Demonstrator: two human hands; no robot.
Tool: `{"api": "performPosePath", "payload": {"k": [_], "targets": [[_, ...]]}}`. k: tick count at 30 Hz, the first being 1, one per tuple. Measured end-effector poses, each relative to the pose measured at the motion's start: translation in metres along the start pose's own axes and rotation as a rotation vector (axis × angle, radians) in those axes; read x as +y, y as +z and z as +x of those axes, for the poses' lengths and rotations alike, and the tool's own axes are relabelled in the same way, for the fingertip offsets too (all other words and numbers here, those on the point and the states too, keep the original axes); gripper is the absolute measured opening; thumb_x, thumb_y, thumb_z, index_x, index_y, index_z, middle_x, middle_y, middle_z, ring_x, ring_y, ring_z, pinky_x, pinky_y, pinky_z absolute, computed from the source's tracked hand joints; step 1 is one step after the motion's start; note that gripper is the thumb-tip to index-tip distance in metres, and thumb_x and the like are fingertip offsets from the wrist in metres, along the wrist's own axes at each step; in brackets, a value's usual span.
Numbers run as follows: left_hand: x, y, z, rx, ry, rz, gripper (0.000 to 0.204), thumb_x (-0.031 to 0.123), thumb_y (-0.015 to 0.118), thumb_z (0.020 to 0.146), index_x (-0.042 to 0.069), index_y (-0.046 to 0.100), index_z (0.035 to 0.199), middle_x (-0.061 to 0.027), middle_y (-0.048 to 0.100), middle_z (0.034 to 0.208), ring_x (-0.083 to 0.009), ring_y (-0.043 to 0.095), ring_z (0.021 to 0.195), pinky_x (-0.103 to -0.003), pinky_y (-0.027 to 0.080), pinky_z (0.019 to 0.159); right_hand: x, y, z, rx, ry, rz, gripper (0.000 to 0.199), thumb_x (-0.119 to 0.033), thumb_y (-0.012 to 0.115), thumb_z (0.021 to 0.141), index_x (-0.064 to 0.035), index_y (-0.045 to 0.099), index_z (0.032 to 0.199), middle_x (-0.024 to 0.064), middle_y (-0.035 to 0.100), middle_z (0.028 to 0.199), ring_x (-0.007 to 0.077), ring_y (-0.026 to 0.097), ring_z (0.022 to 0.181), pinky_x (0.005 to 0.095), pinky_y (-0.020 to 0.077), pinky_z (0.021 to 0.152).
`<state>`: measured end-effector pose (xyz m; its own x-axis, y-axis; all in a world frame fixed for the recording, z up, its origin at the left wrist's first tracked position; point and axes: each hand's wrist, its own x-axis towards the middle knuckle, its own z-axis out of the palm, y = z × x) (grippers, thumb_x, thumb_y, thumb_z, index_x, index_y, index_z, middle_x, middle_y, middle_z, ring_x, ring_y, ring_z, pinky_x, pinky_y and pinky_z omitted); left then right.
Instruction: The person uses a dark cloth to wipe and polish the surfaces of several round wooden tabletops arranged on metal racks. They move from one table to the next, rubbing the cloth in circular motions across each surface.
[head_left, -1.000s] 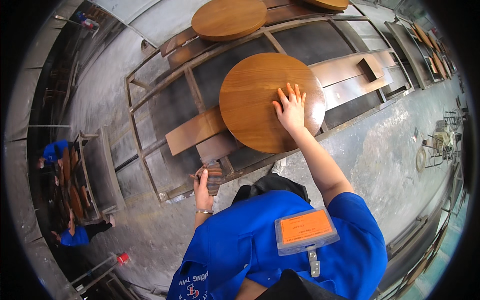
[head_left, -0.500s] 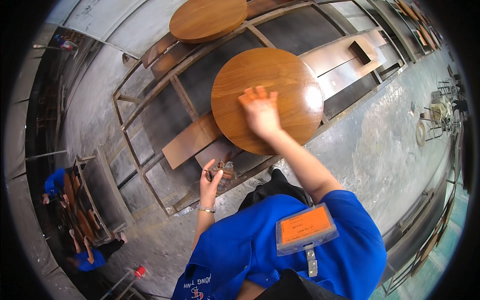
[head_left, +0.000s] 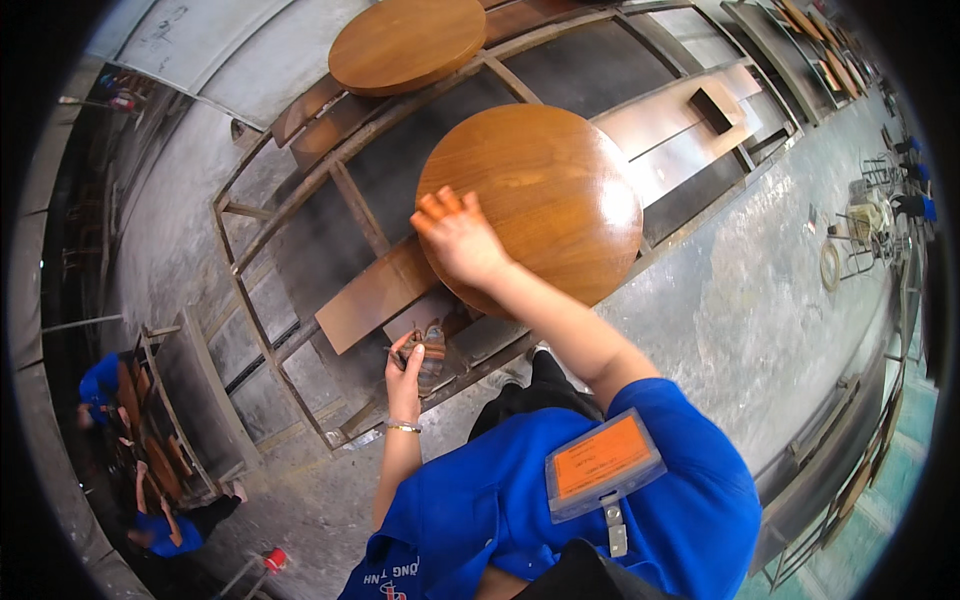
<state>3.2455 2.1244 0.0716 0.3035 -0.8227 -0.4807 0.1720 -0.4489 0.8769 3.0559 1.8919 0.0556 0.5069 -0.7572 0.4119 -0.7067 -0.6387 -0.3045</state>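
A round, glossy brown wooden tabletop (head_left: 550, 190) lies on a metal frame rack (head_left: 360, 205) in front of me. My right hand (head_left: 462, 240) is over its left edge, palm down with orange-stained fingers spread; whether the palm presses on the wood cannot be told. Nothing shows in that hand. Nearer me and to the left, my left hand (head_left: 403, 375) grips a crumpled, partly see-through brownish bundle (head_left: 430, 352) between thumb and fingers. What the bundle is made of is unclear. Beside it, a flat brown board (head_left: 370, 298) runs under the tabletop.
Another round tabletop (head_left: 408, 40) sits at the far side of the rack. An open wooden box piece (head_left: 717, 108) rests on pale boards to the right. At the left, co-workers in blue shirts (head_left: 165, 533) handle brown wooden pieces (head_left: 150, 440). A red container (head_left: 273, 560) stands lower left.
My right hand has slid left and slightly toward me, from the tabletop's middle to its left edge. My left hand, still gripping the bundle, has shifted little.
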Motion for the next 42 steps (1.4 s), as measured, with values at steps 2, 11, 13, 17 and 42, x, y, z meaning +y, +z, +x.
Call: {"api": "performPosePath", "payload": {"k": [2, 11, 13, 17, 42], "targets": [[-0.007, -0.013, -0.009, 0.018, -0.004, 0.02, 0.043, 0.016, 0.074, 0.103, 0.001, 0.061, 0.142, -0.0097, 0.069, 0.131, -0.0164, 0.065, 0.115, -0.031, 0.051, 0.104, 0.066, -0.03, -0.018, -0.141, 0.27, -0.104, 0.048, -0.01, 0.066, 0.092, -0.0129, 0.064, 0.14, 0.0139, 0.068, 0.135, 0.0357, 0.059, 0.135, 0.0677, 0.0351, 0.118], [-0.018, -0.057, -0.036, 0.207, -0.049, -0.115, 0.042, 0.021, 0.073, 0.105, 0.002, 0.061, 0.14, -0.0094, 0.069, 0.128, -0.0167, 0.067, 0.11, -0.032, 0.055, 0.098, 0.123, -0.041, -0.024, 0.149, 0.514, -0.223, 0.069, -0.005, 0.053, 0.098, 0.0032, 0.035, 0.164, 0.0283, 0.031, 0.171, 0.0499, 0.021, 0.162, 0.0692, 0.0174, 0.129], [-0.018, -0.046, -0.025, 0.187, 0.01, -0.073, 0.043, 0.021, 0.073, 0.105, 0.001, 0.06, 0.14, -0.0092, 0.069, 0.128, -0.0166, 0.067, 0.11, -0.032, 0.054, 0.098, 0.044, 0.001, 0.003, 0.021, 0.286, -0.214, 0.069, -0.01, 0.059, 0.098, -0.0003, 0.038, 0.162, 0.03, 0.035, 0.168, 0.0497, 0.025, 0.16, 0.0661, 0.0188, 0.13], [-0.009, -0.034, -0.012, 0.136, 0.097, 0.035, 0.044, 0.02, 0.073, 0.104, 0.001, 0.06, 0.142, -0.0097, 0.068, 0.129, -0.017, 0.066, 0.112, -0.033, 0.054, 0.099, -0.016, 0.029, 0.029, -0.067, 0.014, 0.035, 0.06, -0.012, 0.056, 0.099, -0.0042, 0.047, 0.157, 0.0217, 0.04, 0.168, 0.0428, 0.033, 0.158, 0.0659, 0.0296, 0.125], [-0.003, -0.096, -0.067, 0.361, -0.043, -0.037, 0.044, 0.022, 0.067, 0.108, 0.003, 0.056, 0.146, -0.0108, 0.064, 0.136, -0.0204, 0.065, 0.12, -0.035, 0.056, 0.101, 0.22, -0.079, -0.018, 0.182, 0.727, -0.379, 0.065, -0.007, 0.055, 0.099, -0.0026, 0.039, 0.162, 0.0322, 0.037, 0.166, 0.0539, 0.03, 0.157, 0.0665, 0.0213, 0.129]]}}
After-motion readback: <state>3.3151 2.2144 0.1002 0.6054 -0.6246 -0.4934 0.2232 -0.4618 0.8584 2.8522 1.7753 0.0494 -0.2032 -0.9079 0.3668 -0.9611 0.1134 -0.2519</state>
